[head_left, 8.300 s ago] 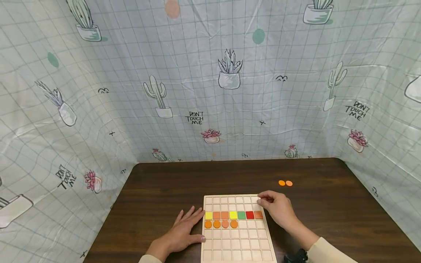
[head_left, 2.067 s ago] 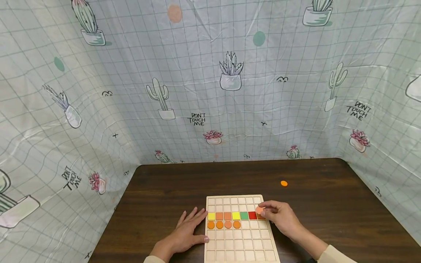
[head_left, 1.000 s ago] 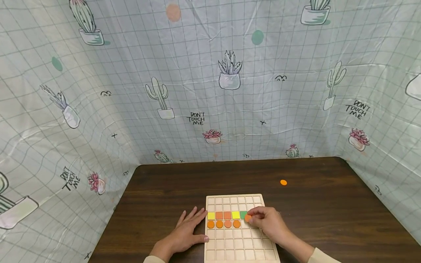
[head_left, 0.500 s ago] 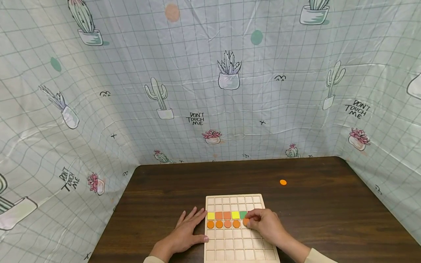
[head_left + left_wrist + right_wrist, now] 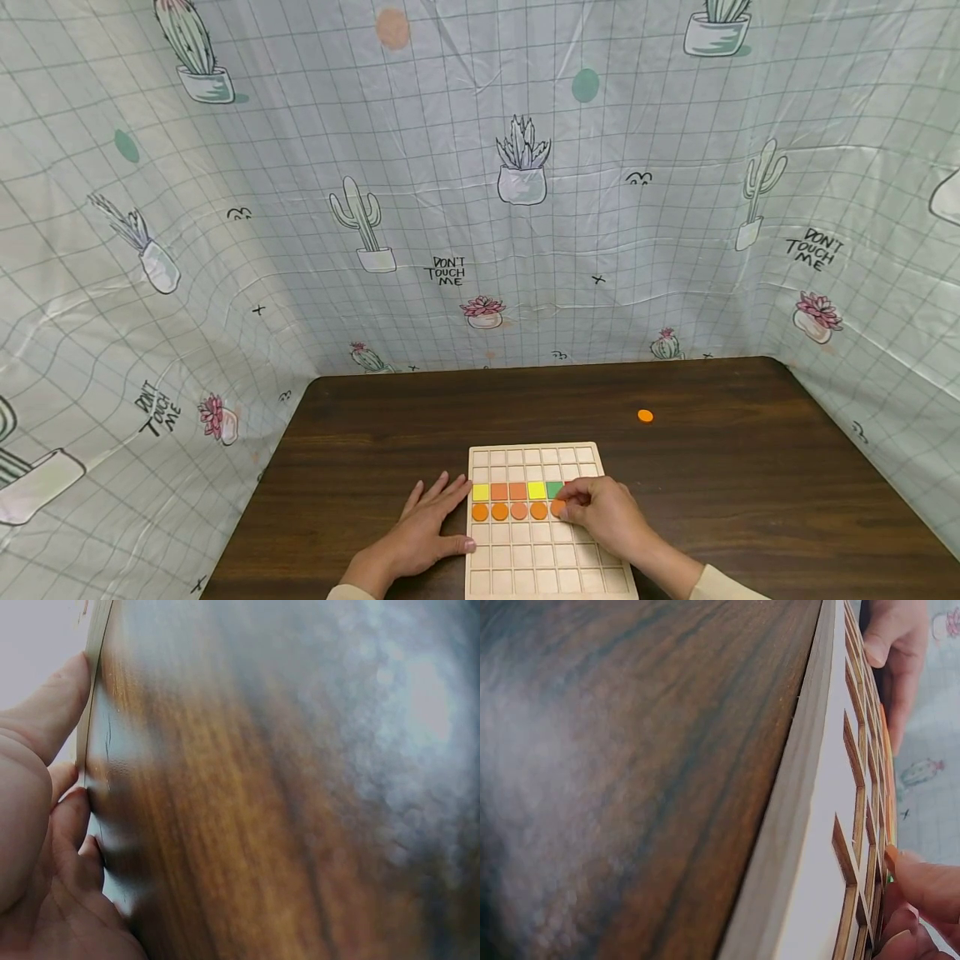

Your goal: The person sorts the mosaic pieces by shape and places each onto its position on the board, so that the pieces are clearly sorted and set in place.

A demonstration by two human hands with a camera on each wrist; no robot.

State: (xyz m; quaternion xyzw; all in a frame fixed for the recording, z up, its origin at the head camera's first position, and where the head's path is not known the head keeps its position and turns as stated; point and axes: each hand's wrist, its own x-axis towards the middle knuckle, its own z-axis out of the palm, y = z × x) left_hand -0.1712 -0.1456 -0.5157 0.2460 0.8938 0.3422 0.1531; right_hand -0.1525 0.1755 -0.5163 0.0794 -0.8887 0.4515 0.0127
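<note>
A pale wooden grid board (image 5: 534,557) lies on the dark table. My right hand (image 5: 609,512) pinches an orange disc (image 5: 557,508) between thumb and fingers, at the fifth cell of the row below the coloured squares. In the right wrist view the disc (image 5: 890,856) shows at the thumb tip, close over the grid. Several orange and peach discs (image 5: 519,512) fill the cells to its left. My left hand (image 5: 420,529) rests with spread fingers along the board's left edge. In the left wrist view the thumb (image 5: 64,694) touches the board's side (image 5: 91,697).
A row of coloured squares, among them a yellow square (image 5: 481,492) and a green square (image 5: 554,490), crosses the board; its right end is hidden by my right hand. One loose orange disc (image 5: 645,416) lies on the table (image 5: 390,417). A patterned curtain (image 5: 420,208) surrounds the table.
A peach disc left the table's back right for the board in my right hand. Since then the hand has moved left and down to the fifth cell. My left hand stays at the edge.
</note>
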